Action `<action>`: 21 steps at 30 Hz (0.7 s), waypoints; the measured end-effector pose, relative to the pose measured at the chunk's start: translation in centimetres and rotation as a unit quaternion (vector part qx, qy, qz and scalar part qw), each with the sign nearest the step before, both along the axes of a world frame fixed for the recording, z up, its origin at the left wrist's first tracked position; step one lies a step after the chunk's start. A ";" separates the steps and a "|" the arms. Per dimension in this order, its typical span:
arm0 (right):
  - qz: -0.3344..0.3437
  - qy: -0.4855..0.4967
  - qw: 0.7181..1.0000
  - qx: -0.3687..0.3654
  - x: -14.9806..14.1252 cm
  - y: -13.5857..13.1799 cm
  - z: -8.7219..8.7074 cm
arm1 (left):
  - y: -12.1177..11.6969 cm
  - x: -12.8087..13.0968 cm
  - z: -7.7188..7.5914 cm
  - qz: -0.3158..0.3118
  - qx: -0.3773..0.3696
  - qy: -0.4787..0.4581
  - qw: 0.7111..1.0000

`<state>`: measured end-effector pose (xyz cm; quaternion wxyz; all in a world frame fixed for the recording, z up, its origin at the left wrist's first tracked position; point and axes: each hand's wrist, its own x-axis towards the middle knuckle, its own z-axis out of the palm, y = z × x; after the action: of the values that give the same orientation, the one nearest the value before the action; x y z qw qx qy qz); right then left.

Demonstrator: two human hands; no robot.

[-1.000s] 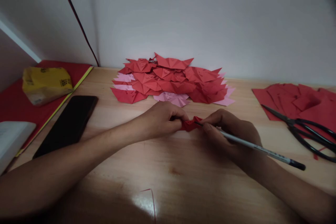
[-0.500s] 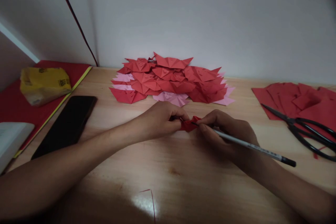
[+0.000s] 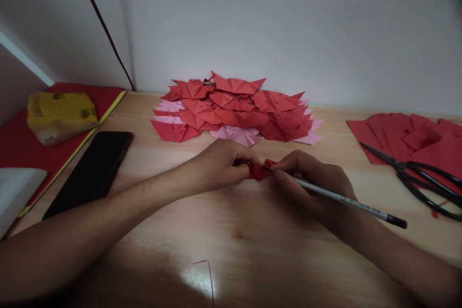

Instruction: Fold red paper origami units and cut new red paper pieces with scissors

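A small folded red paper (image 3: 259, 173) is between two hands, near the middle of a wooden table (image 3: 216, 231). The left hand (image 3: 227, 162) pinches its left end; the right hand's (image 3: 321, 174) fingers grip a pen (image 3: 361, 206), its dark tip at the paper. Beyond, folded red and pink figures (image 3: 238, 118) overlap by the wall (image 3: 288, 24). Rightward, scissors (image 3: 400, 166) lie against red sheets (image 3: 390, 134); leftward are a phone (image 3: 92, 171) and yellow packet (image 3: 65, 110).

Room in front, obstacles behind and beside
A hand could pass over the counter (image 3: 252, 264) between left forearm (image 3: 137, 197) and right forearm (image 3: 390, 255); folded papers (image 3: 241, 118) bar the wall (image 3: 288, 24), a phone (image 3: 88, 173) lies left, scissors (image 3: 400, 167) right.
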<state>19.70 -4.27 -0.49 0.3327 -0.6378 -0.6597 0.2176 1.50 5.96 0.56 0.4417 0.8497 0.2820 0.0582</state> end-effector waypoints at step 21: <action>0.003 0.005 1.000 -0.005 -0.1 -0.1 0.0 | 0.0 0.3 -0.1 0.003 0.004 0.000 1.000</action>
<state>19.64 -4.33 -0.47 0.3320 -0.6367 -0.6587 0.2247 1.77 5.96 0.50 0.4377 0.8508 0.2843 0.0603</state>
